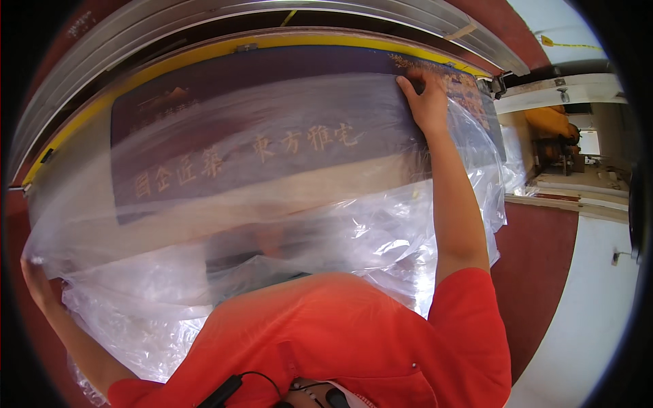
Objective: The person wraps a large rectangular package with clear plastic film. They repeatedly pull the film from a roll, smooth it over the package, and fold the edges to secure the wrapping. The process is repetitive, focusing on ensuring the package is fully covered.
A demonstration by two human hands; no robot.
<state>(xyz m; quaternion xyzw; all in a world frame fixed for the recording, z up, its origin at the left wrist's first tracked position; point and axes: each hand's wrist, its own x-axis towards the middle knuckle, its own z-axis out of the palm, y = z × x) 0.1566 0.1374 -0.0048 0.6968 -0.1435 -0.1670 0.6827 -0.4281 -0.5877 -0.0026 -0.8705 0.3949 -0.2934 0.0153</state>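
A clear plastic sheet spreads over a wide dark panel printed with gold lettering and a pale lower band. The sheet hangs in shiny folds toward my body. At the far left my left hand is closed on the sheet's edge, with the fingertips partly lost in the film and the dark rim. My right hand lies at the panel's upper right, over its gold pattern, with the thumb stretched away from the fingers. Those fingers are partly in shadow, near the upper limit of the plastic.
A yellow strip runs along the panel's far edge, with silver metal rails beyond it. On the right a pale frame surrounds an opening onto yellow machinery. The floor is dark red there, beside a white area.
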